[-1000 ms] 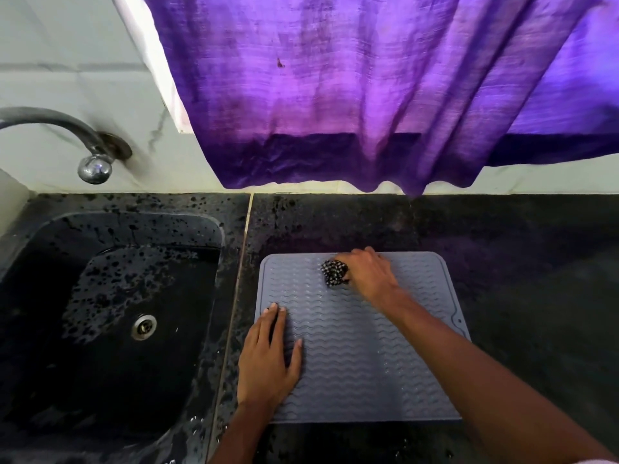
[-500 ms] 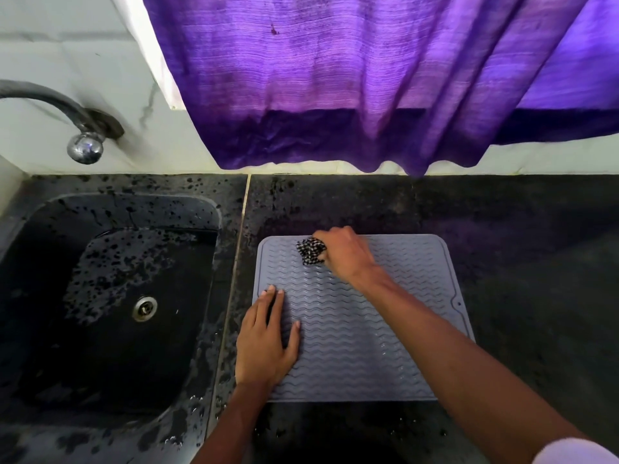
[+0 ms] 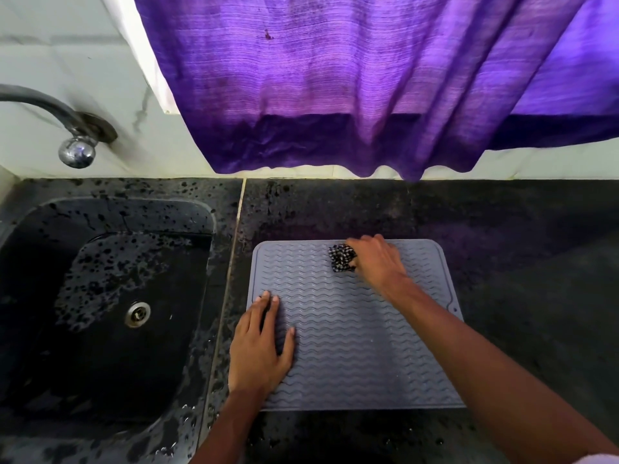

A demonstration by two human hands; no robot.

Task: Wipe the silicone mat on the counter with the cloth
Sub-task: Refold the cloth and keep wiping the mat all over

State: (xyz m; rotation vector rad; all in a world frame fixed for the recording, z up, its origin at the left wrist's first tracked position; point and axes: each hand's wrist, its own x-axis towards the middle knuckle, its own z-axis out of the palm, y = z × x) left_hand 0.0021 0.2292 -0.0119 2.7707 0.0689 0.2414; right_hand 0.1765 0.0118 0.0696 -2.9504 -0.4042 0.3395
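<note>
A grey silicone mat point(image 3: 351, 346) with wavy ridges lies flat on the dark counter, right of the sink. My right hand point(image 3: 378, 262) grips a small bunched black-and-white cloth point(image 3: 341, 258) and holds it against the mat near its far edge. My left hand point(image 3: 259, 349) lies flat with straight fingers on the mat's near left part, pressing it down.
A dark speckled sink point(image 3: 107, 306) with a drain point(image 3: 137, 314) sits to the left, wet around its rim. A metal tap point(image 3: 75, 150) juts from the white tiled wall. A purple curtain point(image 3: 351, 88) hangs over the counter's back edge.
My right hand with the cloth slid left along the mat's far edge, then back to the right. My left hand has stayed put on the mat.
</note>
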